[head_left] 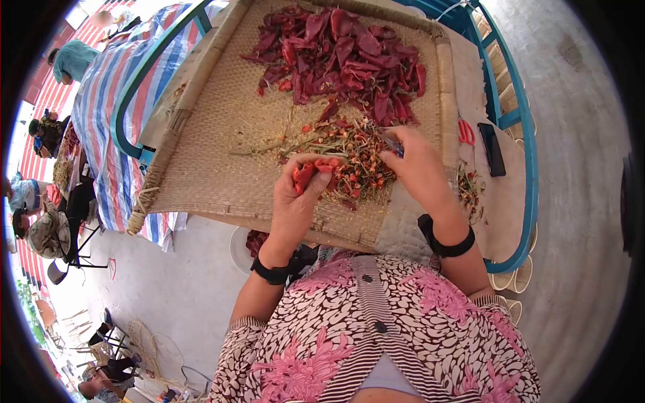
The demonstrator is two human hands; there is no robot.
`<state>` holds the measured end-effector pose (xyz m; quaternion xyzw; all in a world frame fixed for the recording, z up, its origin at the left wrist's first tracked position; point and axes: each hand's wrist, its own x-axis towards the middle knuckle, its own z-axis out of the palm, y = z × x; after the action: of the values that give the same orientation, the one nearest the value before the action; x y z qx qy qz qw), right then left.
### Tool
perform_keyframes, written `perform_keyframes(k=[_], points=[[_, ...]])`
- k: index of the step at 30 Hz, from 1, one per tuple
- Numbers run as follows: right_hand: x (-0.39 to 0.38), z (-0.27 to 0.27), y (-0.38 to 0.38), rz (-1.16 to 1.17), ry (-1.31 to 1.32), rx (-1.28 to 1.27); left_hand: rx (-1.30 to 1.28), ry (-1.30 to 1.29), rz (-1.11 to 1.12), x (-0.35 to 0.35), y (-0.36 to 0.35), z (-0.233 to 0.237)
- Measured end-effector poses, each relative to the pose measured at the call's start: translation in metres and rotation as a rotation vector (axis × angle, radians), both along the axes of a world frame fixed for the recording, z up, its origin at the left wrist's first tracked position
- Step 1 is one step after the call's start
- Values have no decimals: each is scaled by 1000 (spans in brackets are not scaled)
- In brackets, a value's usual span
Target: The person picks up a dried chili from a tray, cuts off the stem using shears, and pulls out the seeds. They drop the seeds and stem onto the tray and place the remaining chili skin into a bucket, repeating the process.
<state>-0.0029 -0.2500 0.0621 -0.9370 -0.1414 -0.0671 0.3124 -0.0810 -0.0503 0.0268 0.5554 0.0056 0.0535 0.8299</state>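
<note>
My left hand [300,191] is closed round some red pepper pieces [314,173], thumb on top, above the near part of a woven tray [222,121]. My right hand [411,164] has its fingers pinched around a small dark tool, perhaps scissors [393,144], mostly hidden by the fingers. Between and beyond both hands lies a loose heap of stems and seedy pepper cores [363,161]. Dark red pepper pieces [342,50] form a large pile at the tray's far side.
Right of the tray, red-handled scissors [466,131] and a black phone [492,149] lie on a board inside a teal metal frame [531,154]. A bowl [240,250] stands below the tray. People sit at far left near a striped sheet [151,74].
</note>
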Motion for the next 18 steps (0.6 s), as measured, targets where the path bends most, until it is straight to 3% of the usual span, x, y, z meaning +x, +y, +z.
perform_keyframes(k=[5,9,14,18], points=[[64,-32,-15,-251,103,-150,-341,2,-47,0,-8,-15],[107,-60,-8,-303,232,-127,7,188,47,-5,-15,-4],[125,-90,-3,-333,300,-52,-52,283,-2,-4,-13,-7],[90,-60,3,-130,345,326,-19,209,51,0,-10,-12]])
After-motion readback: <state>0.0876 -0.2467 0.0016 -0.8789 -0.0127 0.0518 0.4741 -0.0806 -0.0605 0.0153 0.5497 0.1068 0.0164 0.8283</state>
